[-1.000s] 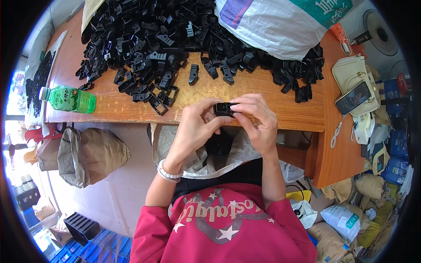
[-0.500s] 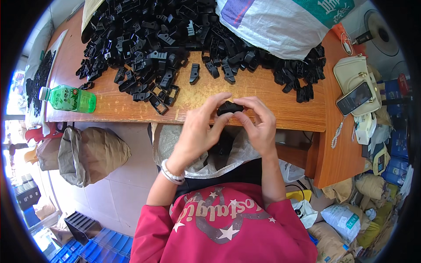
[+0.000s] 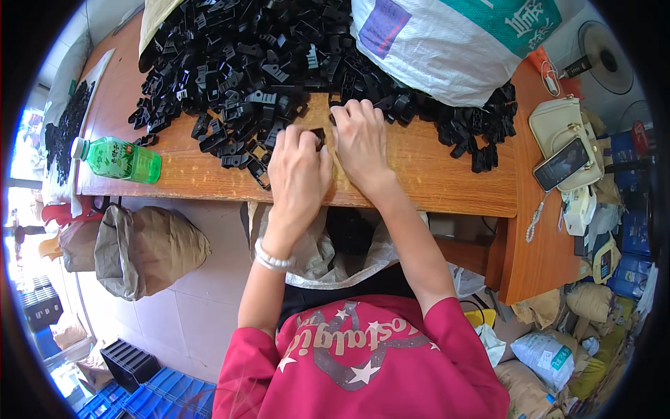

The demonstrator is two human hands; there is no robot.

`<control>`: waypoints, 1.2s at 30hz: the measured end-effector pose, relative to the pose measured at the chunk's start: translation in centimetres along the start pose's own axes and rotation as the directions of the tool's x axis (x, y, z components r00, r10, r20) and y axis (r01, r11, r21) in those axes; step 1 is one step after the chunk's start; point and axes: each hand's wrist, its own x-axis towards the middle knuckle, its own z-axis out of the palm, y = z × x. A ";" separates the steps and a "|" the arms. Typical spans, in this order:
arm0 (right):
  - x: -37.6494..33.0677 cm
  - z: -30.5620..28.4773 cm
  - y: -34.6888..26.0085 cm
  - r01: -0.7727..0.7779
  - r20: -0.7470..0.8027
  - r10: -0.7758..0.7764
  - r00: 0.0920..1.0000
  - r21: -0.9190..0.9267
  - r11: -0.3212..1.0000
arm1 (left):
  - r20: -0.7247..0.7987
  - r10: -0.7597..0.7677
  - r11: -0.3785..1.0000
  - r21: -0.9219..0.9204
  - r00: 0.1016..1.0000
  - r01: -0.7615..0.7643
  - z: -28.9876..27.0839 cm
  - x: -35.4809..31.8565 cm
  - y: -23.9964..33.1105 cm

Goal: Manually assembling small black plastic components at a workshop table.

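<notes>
On the wooden table, my left hand [image 3: 300,170] is closed, with a small black plastic part [image 3: 319,137] showing at its fingertips. Just to its right, my right hand [image 3: 361,143] reaches farther forward, its fingers curled down at the table. A dark bit of a black part shows beside those fingers; most of it is hidden under the hand. Beyond both hands lies a large heap of black plastic parts [image 3: 244,77], some of them open frames. Below the table edge, an open whitish sack [image 3: 380,260] sits at my lap with something dark inside.
A green bottle [image 3: 124,159] stands at the table's left. A white woven bag [image 3: 440,52] rests over the heap's far right. At the right are a phone [image 3: 561,164] on a cream handbag [image 3: 551,119] and a fan [image 3: 606,59]. A brown sack [image 3: 157,248] stands on the floor.
Both hands have moved apart and forward from the table edge to the heap's near side. The black part they held together is gone from between them.
</notes>
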 end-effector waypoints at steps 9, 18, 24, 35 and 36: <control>-2.8 -5.2 -1.2 -0.173 -0.021 0.357 0.934 0.847 0.502 | 0.344 -0.325 0.414 -0.786 0.881 0.460 -2.8 -2.9 -0.2; -4.3 -7.5 -0.4 -0.036 -0.008 0.091 0.996 0.882 0.470 | 0.357 -0.278 0.582 -0.676 0.892 0.452 -3.8 -2.4 2.7; -4.5 -8.3 0.3 0.035 -0.037 -0.011 0.999 0.736 0.676 | 0.357 -0.113 0.788 -0.536 0.927 0.302 -3.8 -2.7 1.3; -6.4 -8.1 0.2 -0.113 0.028 0.168 0.985 0.845 0.523 | 0.474 -0.201 0.337 -0.788 0.857 0.515 -3.3 -2.7 2.8; -6.6 -8.1 -0.4 -0.241 0.129 0.274 0.953 0.870 0.430 | 0.403 -0.150 0.477 -0.770 0.903 0.423 -3.3 -2.6 3.0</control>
